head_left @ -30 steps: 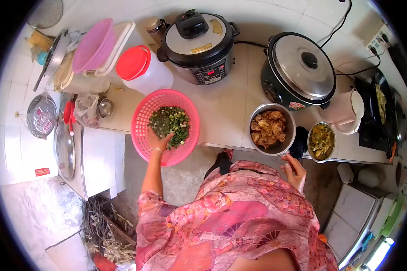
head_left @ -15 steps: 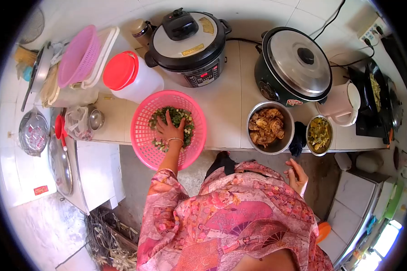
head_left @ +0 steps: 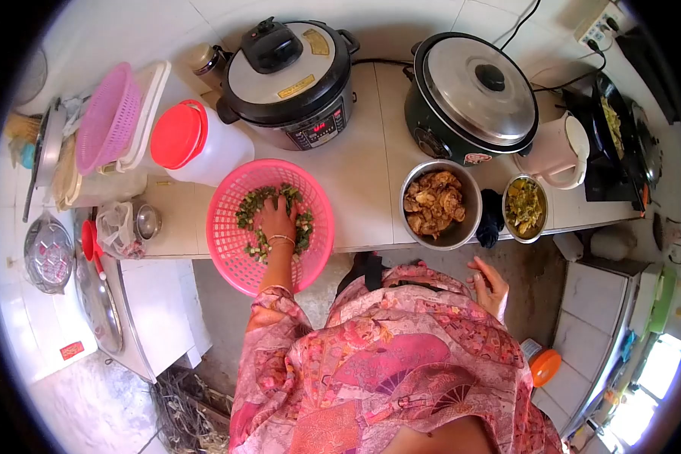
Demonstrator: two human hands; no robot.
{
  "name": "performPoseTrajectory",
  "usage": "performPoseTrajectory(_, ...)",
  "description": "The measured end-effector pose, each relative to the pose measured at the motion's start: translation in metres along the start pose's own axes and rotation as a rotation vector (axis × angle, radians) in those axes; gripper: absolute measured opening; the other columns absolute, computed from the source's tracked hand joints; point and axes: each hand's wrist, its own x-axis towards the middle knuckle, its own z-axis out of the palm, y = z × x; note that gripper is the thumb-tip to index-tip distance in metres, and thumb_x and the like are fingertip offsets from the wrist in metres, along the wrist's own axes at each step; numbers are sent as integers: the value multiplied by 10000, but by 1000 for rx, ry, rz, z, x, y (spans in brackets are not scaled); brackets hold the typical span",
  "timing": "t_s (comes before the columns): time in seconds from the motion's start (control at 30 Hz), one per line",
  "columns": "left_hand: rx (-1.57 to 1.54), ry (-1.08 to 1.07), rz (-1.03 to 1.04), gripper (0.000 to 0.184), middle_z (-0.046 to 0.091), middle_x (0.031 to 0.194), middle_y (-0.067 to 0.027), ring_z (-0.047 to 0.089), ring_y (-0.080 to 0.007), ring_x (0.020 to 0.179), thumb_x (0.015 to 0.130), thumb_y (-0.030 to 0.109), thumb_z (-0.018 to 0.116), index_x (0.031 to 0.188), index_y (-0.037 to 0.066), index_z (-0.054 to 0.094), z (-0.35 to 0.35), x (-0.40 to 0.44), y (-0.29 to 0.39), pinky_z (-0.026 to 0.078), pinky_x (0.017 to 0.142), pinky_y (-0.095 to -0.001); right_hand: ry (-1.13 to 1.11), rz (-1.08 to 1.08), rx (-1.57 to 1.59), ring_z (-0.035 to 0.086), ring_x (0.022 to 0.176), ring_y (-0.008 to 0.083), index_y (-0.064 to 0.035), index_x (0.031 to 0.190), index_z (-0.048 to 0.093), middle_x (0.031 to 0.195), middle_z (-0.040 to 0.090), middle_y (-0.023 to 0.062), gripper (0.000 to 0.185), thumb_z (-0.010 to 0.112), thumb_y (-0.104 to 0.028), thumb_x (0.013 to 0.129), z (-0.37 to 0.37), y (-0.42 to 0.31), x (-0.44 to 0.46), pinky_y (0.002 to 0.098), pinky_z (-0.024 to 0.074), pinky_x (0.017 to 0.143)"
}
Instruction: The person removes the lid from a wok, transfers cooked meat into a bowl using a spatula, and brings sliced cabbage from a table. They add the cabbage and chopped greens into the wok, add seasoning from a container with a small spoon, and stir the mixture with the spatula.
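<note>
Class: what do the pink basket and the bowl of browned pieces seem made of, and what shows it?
Pink basket: likely plastic, smooth; evenly coloured, with regular, moulded-looking holes.
Bowl of browned pieces: metal, probably stainless steel, smooth and shiny; grey walls catch bright reflections.

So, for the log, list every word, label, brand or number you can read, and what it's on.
None reads with certainty:
Red display on the pressure cooker: lit characters, too blurred to quote.
Gold stickers on its lid: too small.
Sticker on the dark cooker: too small.
Red label at far left: too blurred.
</note>
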Motion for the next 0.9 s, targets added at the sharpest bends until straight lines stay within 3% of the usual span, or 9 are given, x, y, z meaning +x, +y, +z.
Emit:
performPoseTrajectory(0.17, -111, -199, -83, 397, 516, 1119, -198, 579, -385, 913, 832, 331, 611, 1155, 115, 533, -3, 11, -6, 474, 754, -474, 14, -13, 20, 633, 815, 150, -20, 1198, 588, 1050, 638, 136, 300, 525, -11, 905, 2, 4, -2, 275, 530, 696)
performPoseTrajectory(0.37, -440, 158, -240, 352, 596, 898, -167, 624, -288, 767, 901, 280, 556, 1156, 41, 515, 21, 18, -30, 492, 595, -415, 4, 5, 64, 631, 835, 149, -22, 1196, 592, 1061, 634, 134, 299, 514, 0, 908, 4, 5, -1, 276, 536, 706)
performPoseTrajectory(0.43, -1195, -251, -830, 354, 579, 779, -109, 581, -188, 581, 918, 267, 537, 1163, 14, 498, -26, 28, -26, 417, 405, -318, 11, 0, 87, 631, 822, 145, -23, 1194, 593, 1058, 636, 130, 298, 520, -4, 906, 4, 9, -1, 270, 533, 700)
performPoseTrajectory(0.47, -1188, -246, -829, 354, 579, 779, -109, 581, -188, 581, 918, 267, 537, 1163, 14, 498, -28, 27, -29, 417, 405, -318, 8, 0, 96, 631, 822, 145, -23, 1194, 593, 1058, 636, 130, 298, 520, -4, 906, 4, 10, -2, 270, 533, 700)
performPoseTrajectory(0.6, -2177, -349, -1020, 201, 519, 728, -9, 374, -72, 427, 961, 253, 446, 1031, 71, 494, -44, 17, -43, 244, 306, -174, 14, -27, 74, 634, 788, 133, -27, 1189, 598, 1050, 642, 122, 301, 529, -4, 897, 0, 23, -3, 251, 522, 676)
performPoseTrajectory(0.67, -2249, -419, -1004, 228, 520, 719, -11, 378, -71, 425, 959, 283, 451, 1006, 64, 494, -55, 10, -42, 247, 296, -182, 29, -40, 58, 634, 769, 129, -28, 1185, 600, 1044, 645, 119, 300, 530, -3, 894, -6, 34, -6, 244, 518, 664)
performPoseTrajectory(0.77, -2356, -517, -864, 282, 528, 1212, -255, 364, -68, 442, 953, 257, 485, 1053, -6, 485, -68, 6, -30, 282, 316, -158, 117, 16, 198, 630, 706, 119, -23, 1147, 616, 1017, 658, 104, 275, 518, 6, 891, -13, 50, -5, 238, 518, 639)
performPoseTrajectory(0.8, -2150, -393, -900, 248, 517, 1226, -254, 365, -65, 444, 964, 221, 456, 1054, -8, 485, -82, 0, -39, 281, 314, -160, 89, 84, 247, 638, 739, 139, -31, 1132, 625, 993, 665, 106, 274, 539, 2, 874, -4, 53, -7, 260, 519, 670)
performPoseTrajectory(0.9, -2530, -686, -631, 234, 472, 804, -46, 359, -100, 473, 975, 298, 414, 988, 70, 463, -141, 19, 59, 262, 304, -201, 88, -74, 55, 643, 790, 247, -53, 1113, 637, 937, 663, 134, 279, 576, -39, 841, -40, 68, 7, 321, 511, 713)
